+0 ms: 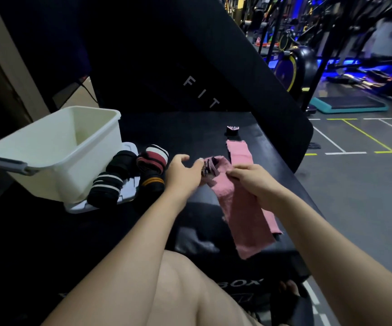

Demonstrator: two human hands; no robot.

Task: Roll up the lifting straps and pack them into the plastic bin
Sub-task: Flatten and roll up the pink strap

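Pink lifting strap lies lengthwise on the black padded bench, its near end hanging toward the person's knee and its far end gathered between both hands. Right hand rests on the strap's upper part with fingers curled, pinching the pink fabric against the bench. Left hand sits just beside it, thumb and fingertips closed on the strap's patterned black-and-pink end, which is bunched into a small fold or the start of a roll; which, I cannot tell. Just beyond the hands, a second pink strap lies flat, with a small dark piece past its far end. To the left, four rolled dark straps with white, red and orange stripes sit in a cluster, some on a pale lid. Touching them on the left stands the white plastic bin, tilted in this wide view. Farther off, gym machines stand under blue light.
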